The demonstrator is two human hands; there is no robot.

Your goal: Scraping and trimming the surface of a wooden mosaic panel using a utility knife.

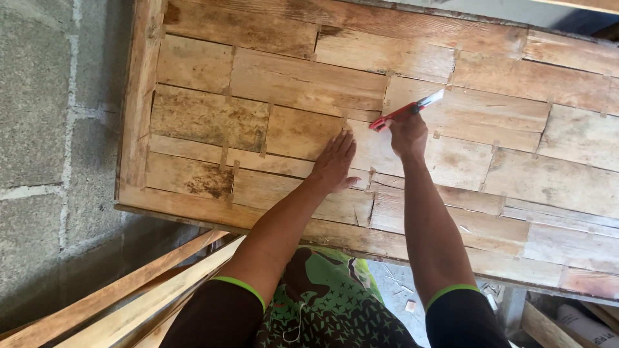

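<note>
A large wooden panel (271, 84) made of many short boards joined together fills the upper view, framed by a wooden rail along its left edge. My left hand (335, 161) lies flat on one board near the panel's middle, fingers together and pointing up. My right hand (408, 134) is just to its right, closed around a red and white cutter-like tool (407, 109) whose tip rests near a seam between boards. Both forearms reach up from black sleeves with green cuffs.
A grey concrete block wall (39, 129) stands at the left. Several long wooden planks (129, 296) lean diagonally at the lower left. Green patterned cloth (329, 303) covers my lap. Wood scraps lie on the ground (400, 283) below the panel.
</note>
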